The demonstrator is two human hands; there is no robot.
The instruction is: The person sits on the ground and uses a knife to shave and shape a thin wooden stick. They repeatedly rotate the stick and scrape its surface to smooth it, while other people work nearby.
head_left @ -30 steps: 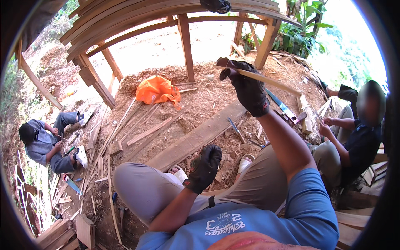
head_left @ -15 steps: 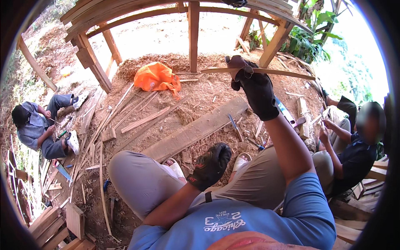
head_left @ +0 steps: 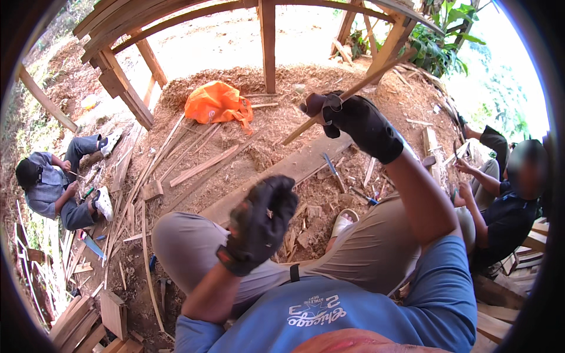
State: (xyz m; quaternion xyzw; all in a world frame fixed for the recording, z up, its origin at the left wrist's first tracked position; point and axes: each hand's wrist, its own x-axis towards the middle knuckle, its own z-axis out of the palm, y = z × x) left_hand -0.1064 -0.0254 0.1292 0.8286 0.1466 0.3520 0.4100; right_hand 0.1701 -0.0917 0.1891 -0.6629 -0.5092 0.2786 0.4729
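My right hand (head_left: 360, 125), in a black glove, is raised ahead of me and closed round a thin, slightly curved wooden strip (head_left: 381, 72). The strip slants from lower left to upper right. A dark brown folded piece (head_left: 313, 104), its kind unclear, sits against the strip at my fingers. Closer to my body and left of that, my left hand (head_left: 259, 220), also in a black glove, is held above my thigh. Its fingers are loosely curled, with a gap to the thumb, and I see nothing in it.
A broad plank (head_left: 306, 157) lies before my feet, with a blue tool (head_left: 333, 172) beside it. An orange bag (head_left: 215, 103) rests on shavings. A saw (head_left: 92, 244) and wood strips lie left. One person (head_left: 44, 179) sits left, another (head_left: 506, 212) close right. A timber frame (head_left: 268, 47) stands ahead.
My left hand has risen from near my lap and its fingers have loosened. The strip in my right hand has tilted from nearly level to a steep slant.
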